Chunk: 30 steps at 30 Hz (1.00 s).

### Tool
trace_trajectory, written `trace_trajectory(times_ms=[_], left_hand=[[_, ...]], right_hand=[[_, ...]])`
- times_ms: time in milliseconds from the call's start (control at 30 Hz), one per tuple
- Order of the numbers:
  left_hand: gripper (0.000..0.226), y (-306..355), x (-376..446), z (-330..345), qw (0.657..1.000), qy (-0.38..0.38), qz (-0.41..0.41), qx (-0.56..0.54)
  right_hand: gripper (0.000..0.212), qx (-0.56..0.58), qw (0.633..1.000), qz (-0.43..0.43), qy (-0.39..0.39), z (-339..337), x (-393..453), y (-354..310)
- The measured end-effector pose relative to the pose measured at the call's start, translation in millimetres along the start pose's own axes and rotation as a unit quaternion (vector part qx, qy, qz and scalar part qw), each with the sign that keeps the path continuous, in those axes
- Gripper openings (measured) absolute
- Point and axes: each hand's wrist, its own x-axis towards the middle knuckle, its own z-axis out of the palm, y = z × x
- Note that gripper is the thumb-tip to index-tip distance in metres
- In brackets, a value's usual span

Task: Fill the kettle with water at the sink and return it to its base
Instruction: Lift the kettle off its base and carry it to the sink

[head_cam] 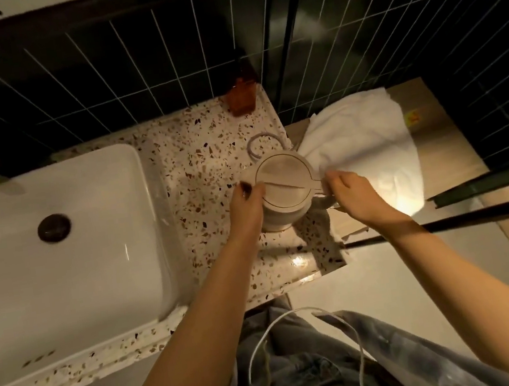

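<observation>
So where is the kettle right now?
The kettle stands on the terrazzo counter, right of the sink, between both hands, beside a white towel.

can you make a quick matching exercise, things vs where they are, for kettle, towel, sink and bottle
Things:
1. kettle
2. towel
3. sink
4. bottle

Places:
A. left of the speckled counter
B. back corner of the counter, by the tiles
C. between the two hands
D. on the box right of the counter

Pairs: 1-C, 2-D, 3-A, 4-B
</observation>
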Motion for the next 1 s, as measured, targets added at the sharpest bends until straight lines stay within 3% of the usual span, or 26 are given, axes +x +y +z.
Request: trace_trajectory(times_ms=[167, 467, 700, 867, 1000], left_hand=[[0.033, 0.0, 6.6, -3.4, 0.999, -0.01, -0.018, -0.05], [0.056, 2.1, 25.3, 0.3, 0.994, -0.075, -0.034, -0.072], [0.041, 3.1, 30.7, -3.2, 0.991, -0.093, -0.005, -0.094], [0.038, 3.7, 26.4, -11.2, 0.984, -0.103, 0.016, -0.142], [0.031, 8.0, 14.3, -18.9, 0.978, -0.087, 0.044, -0.185]], right_hand=[[0.06, 0.046, 0.997, 0.04, -0.043, 11.3, -7.3, 5.1], [0.078, 0.145, 0.983, 0.091, -0.067, 17.5, -3.3, 23.3], [0.053, 0.177, 0.98, 0.087, -0.007, 21.5, -6.7, 11.0], [0.047, 0.224, 0.97, 0.088, 0.032, 32.1, -9.0, 10.6], [0.05, 0.293, 0.956, 0.027, 0.018, 24.2, -13.4, 4.0]])
